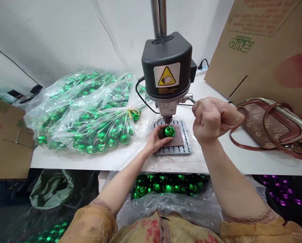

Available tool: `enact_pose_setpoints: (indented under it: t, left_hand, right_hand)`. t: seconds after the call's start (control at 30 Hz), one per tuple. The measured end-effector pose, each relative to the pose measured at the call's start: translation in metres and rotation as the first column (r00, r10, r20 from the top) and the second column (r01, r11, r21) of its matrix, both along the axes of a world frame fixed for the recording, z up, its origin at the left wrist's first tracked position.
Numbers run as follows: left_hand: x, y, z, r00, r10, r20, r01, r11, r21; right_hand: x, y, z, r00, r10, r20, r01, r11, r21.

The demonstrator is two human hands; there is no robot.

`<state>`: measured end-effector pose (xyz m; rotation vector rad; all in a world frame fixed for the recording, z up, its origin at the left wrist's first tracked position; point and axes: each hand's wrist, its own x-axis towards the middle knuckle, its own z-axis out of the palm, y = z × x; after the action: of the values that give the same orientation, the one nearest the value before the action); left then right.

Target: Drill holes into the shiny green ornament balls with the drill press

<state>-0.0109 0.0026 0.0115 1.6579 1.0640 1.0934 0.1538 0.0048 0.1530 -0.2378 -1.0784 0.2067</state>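
A shiny green mirrored ball point(169, 132) rests on a brown board on the drill press base point(187, 138). Fingers and thumb of my left hand point(158, 139) are closed around the ball's left side. Directly above it is the chuck point(167, 118) of a black drill press point(167, 64); the bit's tip looks to be at the ball's top, though whether it enters is too small to tell. My right hand point(213, 118) makes a fist at the end of the press's feed lever point(191, 98), most of which the fist hides. Dark chips lie scattered over the base.
Left on the white table point(72, 161) lies a tied clear bag of green balls point(85, 111). More green balls point(168, 187) sit in plastic below the front edge. A brown handbag point(270, 121) and a big cardboard box point(265, 50) stand right, another box point(6, 145) left.
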Motion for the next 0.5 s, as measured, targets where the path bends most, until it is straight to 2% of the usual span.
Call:
enact_pose_setpoints:
  t: [0.27,0.5]
  left_hand:
    - [0.002,-0.002,0.002,0.999,0.008,0.031,-0.008,1.000,-0.001]
    - [0.002,-0.002,0.002,0.999,0.002,0.035,-0.002,1.000,0.002]
  right_hand:
    - [0.001,0.001,-0.009,0.999,-0.047,0.013,0.047,0.999,0.022]
    - [0.004,0.002,-0.013,0.997,-0.029,0.068,0.023,0.996,0.088]
